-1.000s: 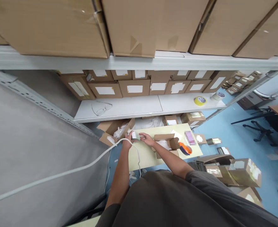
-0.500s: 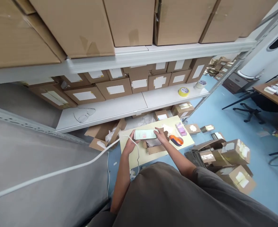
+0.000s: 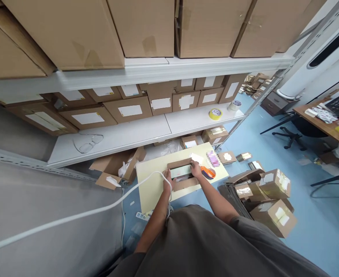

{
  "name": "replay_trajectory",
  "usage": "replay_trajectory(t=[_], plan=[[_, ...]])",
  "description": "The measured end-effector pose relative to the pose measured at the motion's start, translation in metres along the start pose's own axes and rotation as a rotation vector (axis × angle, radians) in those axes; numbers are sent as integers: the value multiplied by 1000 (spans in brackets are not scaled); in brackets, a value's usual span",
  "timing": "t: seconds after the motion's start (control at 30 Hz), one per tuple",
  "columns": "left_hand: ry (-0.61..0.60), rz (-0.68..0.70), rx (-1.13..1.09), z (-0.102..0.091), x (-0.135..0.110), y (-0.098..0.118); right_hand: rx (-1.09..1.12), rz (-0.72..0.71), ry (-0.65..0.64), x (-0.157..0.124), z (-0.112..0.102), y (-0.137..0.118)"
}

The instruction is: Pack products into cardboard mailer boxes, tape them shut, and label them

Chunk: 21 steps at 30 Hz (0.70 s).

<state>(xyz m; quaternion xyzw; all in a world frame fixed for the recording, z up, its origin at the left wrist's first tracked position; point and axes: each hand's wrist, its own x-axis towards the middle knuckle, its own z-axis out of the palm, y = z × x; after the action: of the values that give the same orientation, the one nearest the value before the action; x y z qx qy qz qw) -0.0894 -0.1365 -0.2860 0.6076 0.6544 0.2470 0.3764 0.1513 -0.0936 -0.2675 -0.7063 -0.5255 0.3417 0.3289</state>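
An open cardboard box (image 3: 186, 184) lies on the pale yellow table with its long flaps folded outward. Inside it rests a flat, pale green-white box (image 3: 180, 171). My left hand (image 3: 167, 181) is closed around the cardboard box's left end, fingers curled at the edge. At the opposite end my right hand (image 3: 196, 168) grips the cardboard, its fingertips partly hidden. Just right of that hand lies an orange and dark blue tape dispenser (image 3: 208, 172). A blurred purple item (image 3: 213, 158) and a white paper (image 3: 196, 157) sit behind it.
A white cable (image 3: 100, 211) crosses from the left past my left wrist. Over the yellow table (image 3: 150, 192) runs a shelf (image 3: 140, 132) with cartons, glasses (image 3: 88, 144) and yellow tape (image 3: 215, 114). Cartons (image 3: 273, 215) are piled on the floor at right.
Both hands have lowered the pale green-white box from above the table into the open cardboard box. They now hold the cardboard box's ends. My view has shifted slightly right.
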Motion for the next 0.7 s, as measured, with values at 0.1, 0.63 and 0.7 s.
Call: replay_trajectory(t=[0.1, 0.63, 0.7], plan=[[-104, 61, 130, 3, -3, -12, -59, -27, -9, -3, 4, 7], [-38, 177, 328, 27, -18, -21, 68, -297, -121, -32, -22, 18], [15, 156, 297, 32, -35, -14, 79, -336, -169, -33, -36, 15]])
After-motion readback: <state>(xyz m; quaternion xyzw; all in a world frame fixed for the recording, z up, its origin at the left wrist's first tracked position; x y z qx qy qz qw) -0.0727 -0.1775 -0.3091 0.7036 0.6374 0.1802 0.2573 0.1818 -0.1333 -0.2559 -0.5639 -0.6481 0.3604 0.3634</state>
